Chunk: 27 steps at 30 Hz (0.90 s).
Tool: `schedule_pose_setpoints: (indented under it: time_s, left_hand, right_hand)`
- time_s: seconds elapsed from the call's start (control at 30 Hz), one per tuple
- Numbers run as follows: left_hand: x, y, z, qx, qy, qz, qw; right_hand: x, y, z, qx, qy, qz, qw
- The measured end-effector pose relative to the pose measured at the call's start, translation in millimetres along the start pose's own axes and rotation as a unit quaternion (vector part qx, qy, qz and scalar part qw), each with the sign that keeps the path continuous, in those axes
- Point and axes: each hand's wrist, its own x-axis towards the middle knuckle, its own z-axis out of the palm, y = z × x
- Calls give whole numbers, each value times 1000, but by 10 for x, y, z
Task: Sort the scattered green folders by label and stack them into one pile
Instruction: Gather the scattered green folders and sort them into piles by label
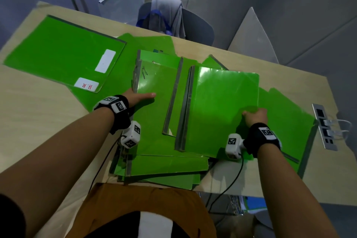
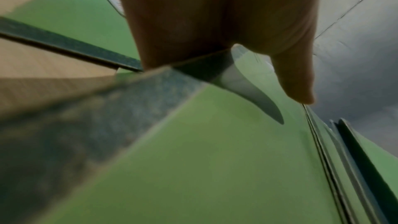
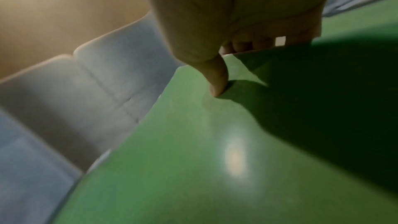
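Observation:
Several green folders lie scattered and overlapping across the wooden table (image 1: 38, 131). At the far left lies one folder (image 1: 58, 54) with a white label reading "H.R" (image 1: 87, 84). My left hand (image 1: 140, 97) holds the left, spine edge of a middle folder (image 1: 156, 85), thumb (image 2: 297, 83) on top and fingers out of sight beneath. My right hand (image 1: 254, 115) pinches the right edge of a glossy folder (image 1: 222, 106) with a grey spine, thumb (image 3: 217, 81) on its cover (image 3: 193, 159) and fingers curled under. More folders are piled under both, reaching the near table edge.
A chair (image 1: 199, 25) draped with grey cloth stands behind the table. A metal socket panel (image 1: 324, 127) with plugged-in white cables sits at the table's right edge. Black wrist-camera cables hang over the near edge. Bare wood shows at the near left.

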Motion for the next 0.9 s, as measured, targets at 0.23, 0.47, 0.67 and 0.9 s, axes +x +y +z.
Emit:
schedule_pose_setpoints:
  time_s: [0.23, 0.47, 0.67, 0.9]
  left_hand:
    - [148, -41, -30, 39, 11, -1, 999]
    - [234, -109, -66, 62, 18, -16, 998]
    - [358, -167, -97, 116, 28, 2, 993]
    - [425, -191, -113, 119, 21, -8, 993]
  right_hand:
    - [64, -233, 203, 57, -80, 45, 994]
    - [111, -210, 297, 98, -85, 32, 991]
    - [51, -248, 197, 143, -134, -19, 980]
    - [-196, -238, 207, 105, -221, -52, 968]
